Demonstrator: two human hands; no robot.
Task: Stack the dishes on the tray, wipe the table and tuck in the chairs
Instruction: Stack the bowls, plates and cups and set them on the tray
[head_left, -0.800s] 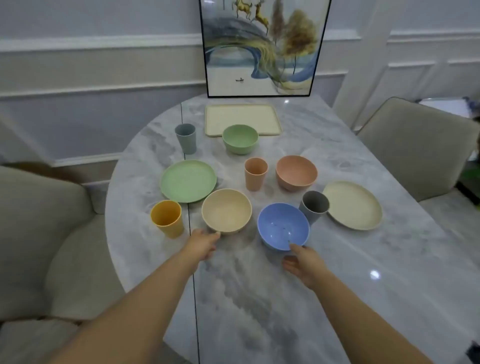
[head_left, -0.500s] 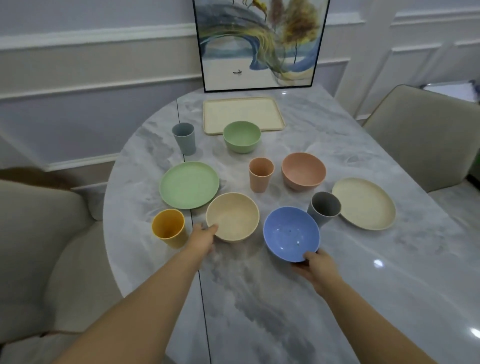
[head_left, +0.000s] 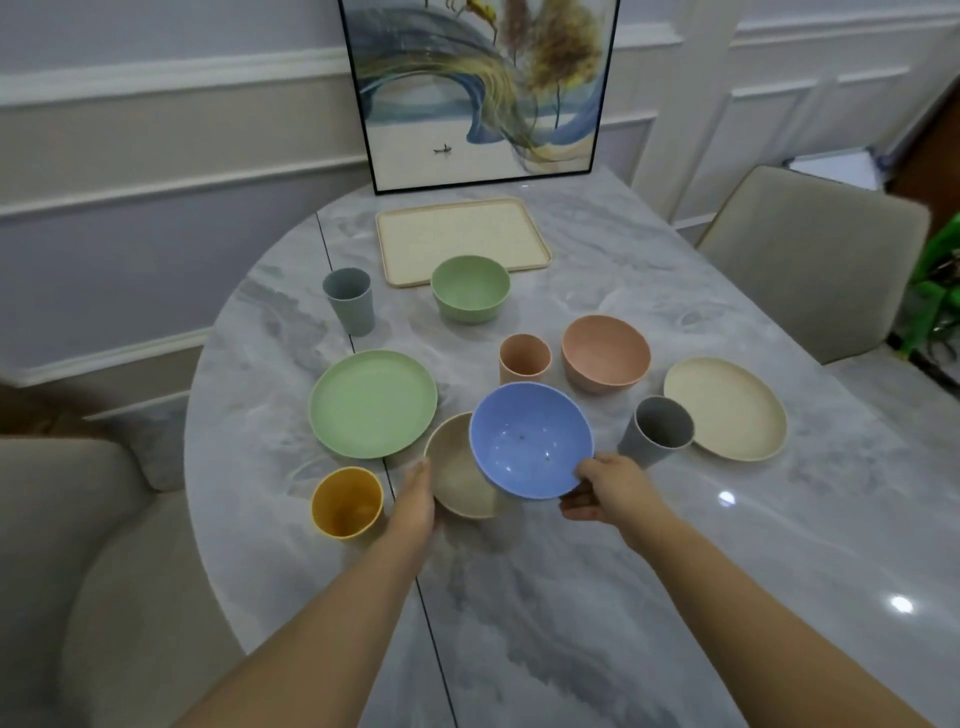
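- Two bowls in play on the marble table (head_left: 675, 597): blue bowl (head_left: 530, 441) lifted and tilted, pinched at its near rim by the right hand (head_left: 605, 491), thumb on the rim and fingers curled underneath; beige bowl (head_left: 460, 478) steadied on the table by the left hand (head_left: 415, 501), fingers wrapped against its near left wall.
- Judged as the nesting step: best done by levelling the blue bowl, centring it over the beige one and lowering it straight in, with the left hand holding firm so the lower bowl cannot skid on the smooth marble.
- Worth minding on the carry: grey cup (head_left: 657, 431) just beside the right hand, yellow cup (head_left: 347, 501) just beside the left; easy to knock.
- Far off at the table's back edge, cream tray (head_left: 462, 239), bare, with nothing stacked on it yet.
- Next down in size, green plate (head_left: 373, 402) and cream plate (head_left: 724, 408), both looking bare.
- Pink bowl (head_left: 605, 353) and green bowl (head_left: 470, 288), nothing visible inside; green bowl just at the tray's near edge.
- Inside the blue bowl, a few dark specks and wet-looking glints; contents of the beige bowl mostly hidden.
- Smallest: pink cup (head_left: 524, 358) and blue-grey cup (head_left: 348, 299), upright, insides not readable.
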